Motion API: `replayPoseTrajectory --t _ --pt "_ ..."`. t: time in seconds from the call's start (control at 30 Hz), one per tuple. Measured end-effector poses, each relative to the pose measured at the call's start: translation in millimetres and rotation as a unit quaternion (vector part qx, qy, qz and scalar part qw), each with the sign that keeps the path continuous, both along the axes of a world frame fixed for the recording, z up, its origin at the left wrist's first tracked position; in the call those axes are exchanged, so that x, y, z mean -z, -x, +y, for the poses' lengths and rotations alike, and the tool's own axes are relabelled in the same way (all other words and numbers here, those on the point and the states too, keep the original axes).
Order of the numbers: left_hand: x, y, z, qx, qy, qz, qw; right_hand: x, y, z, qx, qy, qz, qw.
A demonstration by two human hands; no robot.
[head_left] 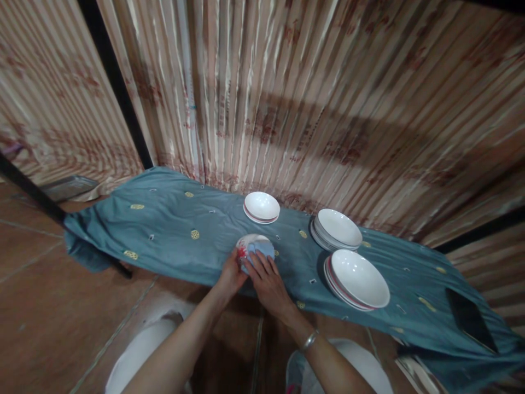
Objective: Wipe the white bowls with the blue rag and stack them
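- Your bare forearms (186,334) lay nearest the camera, reaching over the near edge of the cloth-covered tabletop (164,241); a silvery bracelet (310,340) circled the right wrist.
- Your left hand (232,274) was closed on the near left edge of the small dish (245,242).
- Your right hand (266,275) lay with its fingers close together, clamping the blue cloth (262,248) against the dish; its thumb could not be made out.
- Location: the dish was before you at the near part of the tabletop, just in front of the small bowl stack (261,207). Whether it rested on the cover or was lifted could not be told.
- Judgement on method: the step appeared to be rubbing the dish with the cloth. Good practice called for you to hold the edge firmly with the left, spread light pressure through flat fingers, and turn the dish so that every part met the cloth.
- Risk, as judged: glazed ware looked slippery, and the near edge left you little margin; working farther in was the safer choice.
- Appearance: the dish was round and white, with a red floral pattern (241,253) on its left side. The cloth hid much of the rest, so soundness could not be certified.
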State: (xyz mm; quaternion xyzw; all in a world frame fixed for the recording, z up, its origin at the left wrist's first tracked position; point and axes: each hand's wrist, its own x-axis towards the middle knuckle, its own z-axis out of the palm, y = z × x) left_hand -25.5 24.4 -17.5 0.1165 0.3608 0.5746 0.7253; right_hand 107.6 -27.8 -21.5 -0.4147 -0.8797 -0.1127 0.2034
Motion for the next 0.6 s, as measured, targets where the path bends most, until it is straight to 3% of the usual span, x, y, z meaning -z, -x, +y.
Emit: replayPoseTrajectory --t 0.3,0.6 --pt "-1.9 -7 3 0.005 0.084 -0.098 0.992 30 -23 2 0.018 -0.009 0.076 0.997" --pt "-10.9 -11 -2 -0.012 0.091 -0.061 0.994 29 -30 6 0.084 0.118 0.216 0.966"
